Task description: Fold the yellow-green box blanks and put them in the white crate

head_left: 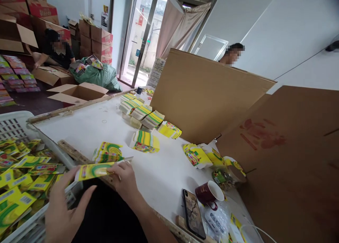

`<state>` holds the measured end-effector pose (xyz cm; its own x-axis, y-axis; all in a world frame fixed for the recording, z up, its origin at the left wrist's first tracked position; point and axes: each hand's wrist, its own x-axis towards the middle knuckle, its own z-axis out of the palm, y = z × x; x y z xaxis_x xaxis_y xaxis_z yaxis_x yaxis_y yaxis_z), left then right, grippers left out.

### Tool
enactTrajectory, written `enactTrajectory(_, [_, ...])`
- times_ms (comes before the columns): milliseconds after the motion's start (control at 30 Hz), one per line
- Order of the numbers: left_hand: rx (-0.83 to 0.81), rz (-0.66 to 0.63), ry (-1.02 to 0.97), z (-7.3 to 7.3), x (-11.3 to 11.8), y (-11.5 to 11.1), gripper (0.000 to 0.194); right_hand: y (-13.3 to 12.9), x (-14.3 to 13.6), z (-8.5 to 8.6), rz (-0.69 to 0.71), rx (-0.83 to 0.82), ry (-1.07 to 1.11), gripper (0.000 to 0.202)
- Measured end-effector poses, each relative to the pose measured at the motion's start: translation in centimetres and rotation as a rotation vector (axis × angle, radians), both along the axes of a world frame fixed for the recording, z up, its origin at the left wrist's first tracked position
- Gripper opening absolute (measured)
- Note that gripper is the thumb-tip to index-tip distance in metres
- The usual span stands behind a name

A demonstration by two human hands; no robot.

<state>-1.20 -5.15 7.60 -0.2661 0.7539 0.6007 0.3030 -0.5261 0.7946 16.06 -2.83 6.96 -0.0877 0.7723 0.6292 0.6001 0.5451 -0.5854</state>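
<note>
My right hand [125, 183] is closed on one end of a flat yellow-and-green printed carton [95, 171], held over the table's near edge. At the carton's other end is my left hand [65, 206], its thumb spread wide from the fingers. The fingertips reach the carton's end; whether they press on it I cannot tell. Just beyond lies a small stack of similar cartons [108, 152] on the white table [164, 169]. Another bundle of flat cartons [145, 141] sits farther off.
Left of me, a white crate [16, 121] holds many yellow cartons. More carton stacks [141, 108] line the table's far side by a cardboard partition [206, 91]. A phone [194, 214] and a maroon mug [209, 193] are at right. Two people work beyond.
</note>
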Motion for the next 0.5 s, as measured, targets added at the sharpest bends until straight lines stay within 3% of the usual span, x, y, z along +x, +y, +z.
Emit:
enactTrajectory(67, [0.115, -0.070, 0.381, -1.0, -0.8, 0.7, 0.079, -0.2, 0.4, 0.6, 0.054, 0.158, -0.220, 0.012])
enactTrajectory(133, [0.084, -0.128, 0.569, -3.2, -1.4, 1.8, 0.099, -0.8, 0.4, 1.3, 0.145, 0.234, -0.336, 0.015])
enactTrajectory(200, [-0.040, -0.241, 0.589, -5.6, -1.5, 2.7, 0.089, -1.6, 0.3, 2.0, 0.224, 0.237, -0.363, 0.019])
enactTrajectory(267, [-0.159, -0.264, 0.532, -6.8, -1.2, 2.8, 0.071, -2.3, 0.3, 2.4, 0.203, 0.210, -0.277, 0.028])
enactTrajectory(367, [-0.183, -0.158, 0.481, -5.9, -0.2, 1.8, 0.073, -2.8, 0.3, 2.4, 0.079, 0.035, 0.098, 0.078])
enactTrajectory(400, [-0.171, -0.158, 0.475, -5.1, 0.2, 1.4, 0.074, -2.7, 0.2, 2.2, 0.099, -0.079, 0.240, 0.081])
enactTrajectory(500, [-0.234, -0.244, 0.436, -3.2, 1.2, 0.4, 0.074, -2.5, -0.3, 1.9, 0.292, -0.445, 0.520, 0.059])
